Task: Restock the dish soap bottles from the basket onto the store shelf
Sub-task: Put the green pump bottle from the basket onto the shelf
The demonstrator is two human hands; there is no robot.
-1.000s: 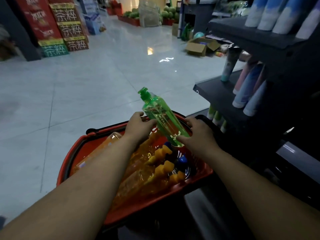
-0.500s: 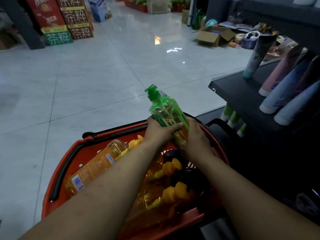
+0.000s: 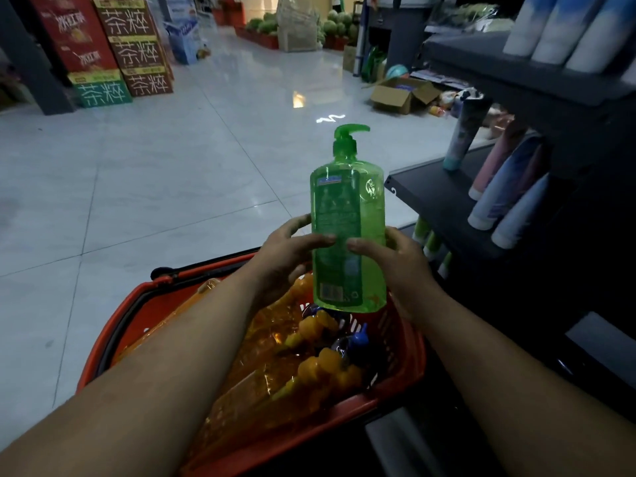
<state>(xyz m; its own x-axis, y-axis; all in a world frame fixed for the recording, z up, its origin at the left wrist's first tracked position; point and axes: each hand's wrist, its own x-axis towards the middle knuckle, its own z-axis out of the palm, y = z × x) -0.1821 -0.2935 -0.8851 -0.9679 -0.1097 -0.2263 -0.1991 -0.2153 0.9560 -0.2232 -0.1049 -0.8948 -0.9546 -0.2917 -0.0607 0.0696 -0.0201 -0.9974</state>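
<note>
While left hand (image 3: 285, 258), right hand (image 3: 397, 261) clasp bottle (image 3: 347, 208), upright

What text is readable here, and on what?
"茶粹": the three stacked brown cartons and the green carton.
"冰红茶": the red carton.
Too small to read: back label and barcode on the green bottle.
Blurred: print on the blue carton.

Pale tiled floor (image 3: 172, 187) bearing a red basket (image 3: 409, 359) near centre, stacked printed cartons (image 3: 113, 53) far left and an open cardboard box (image 3: 399, 94) far right; dark shelf (image 3: 433, 197) at right carrying leaning tubes (image 3: 499, 197), upper shelf (image 3: 516, 70) above it carrying white tubes (image 3: 557, 25)
</note>
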